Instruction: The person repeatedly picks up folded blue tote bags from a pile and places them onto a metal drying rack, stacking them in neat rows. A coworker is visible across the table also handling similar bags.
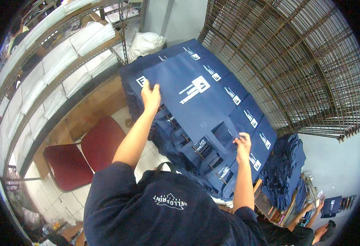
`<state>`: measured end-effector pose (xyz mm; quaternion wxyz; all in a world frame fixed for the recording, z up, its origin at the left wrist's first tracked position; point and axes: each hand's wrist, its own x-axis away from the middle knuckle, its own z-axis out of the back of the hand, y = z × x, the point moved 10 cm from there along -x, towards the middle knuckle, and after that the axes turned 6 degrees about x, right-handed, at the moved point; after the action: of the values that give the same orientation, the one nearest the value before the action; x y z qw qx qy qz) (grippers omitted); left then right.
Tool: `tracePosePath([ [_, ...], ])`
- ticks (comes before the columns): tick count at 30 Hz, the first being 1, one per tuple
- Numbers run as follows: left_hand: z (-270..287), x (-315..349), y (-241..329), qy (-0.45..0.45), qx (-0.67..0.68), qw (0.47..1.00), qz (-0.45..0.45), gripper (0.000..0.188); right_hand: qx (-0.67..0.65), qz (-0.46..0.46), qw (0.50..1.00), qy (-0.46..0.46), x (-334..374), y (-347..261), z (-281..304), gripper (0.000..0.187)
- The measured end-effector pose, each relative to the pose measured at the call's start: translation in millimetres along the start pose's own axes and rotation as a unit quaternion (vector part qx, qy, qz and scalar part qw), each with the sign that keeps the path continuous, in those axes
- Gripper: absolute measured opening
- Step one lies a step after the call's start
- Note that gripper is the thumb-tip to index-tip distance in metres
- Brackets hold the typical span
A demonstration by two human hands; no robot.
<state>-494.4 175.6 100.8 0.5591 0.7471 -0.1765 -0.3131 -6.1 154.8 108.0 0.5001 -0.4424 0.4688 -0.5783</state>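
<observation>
Many navy bags [245, 102], heaped in a broad pile, with white prints facing up. Left of that, a dark red chair [67, 166]. Over the pile, a single printed bag [196, 110]: pinched narrowly at the left edge by the left hand [150, 97], and at the near right by the curled fingers of the right hand [242, 147].

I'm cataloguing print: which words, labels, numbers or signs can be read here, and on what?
Wording left uncopied; print shows on:
Topmost dark blue piece: large white emblem and lettering, partly legible.
Stacked dark blue pieces: smaller white emblems; their finest lettering is too small to read.
Dark shirt: white lettering and outlined emblem, upside down, legible.
Small dark item far right: any marks too small to read.
</observation>
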Motion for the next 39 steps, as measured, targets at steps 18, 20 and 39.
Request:
tracePosePath([
  [18,50,28,-105,-0.039,-0.271,0.952,0.139,0.065,0.219,-0.115,0.969,-0.023,-10,52,-54,0.029],
  [20,51,27,-106,-0.035,-0.279,0.949,0.142,0.065,0.236,-0.123,0.964,-0.027,-11,51,-54,0.03],
  [39,58,24,-116,-0.038,-0.315,0.94,0.13,0.062,0.167,-0.034,0.984,-0.045,-17,79,-50,0.032],
])
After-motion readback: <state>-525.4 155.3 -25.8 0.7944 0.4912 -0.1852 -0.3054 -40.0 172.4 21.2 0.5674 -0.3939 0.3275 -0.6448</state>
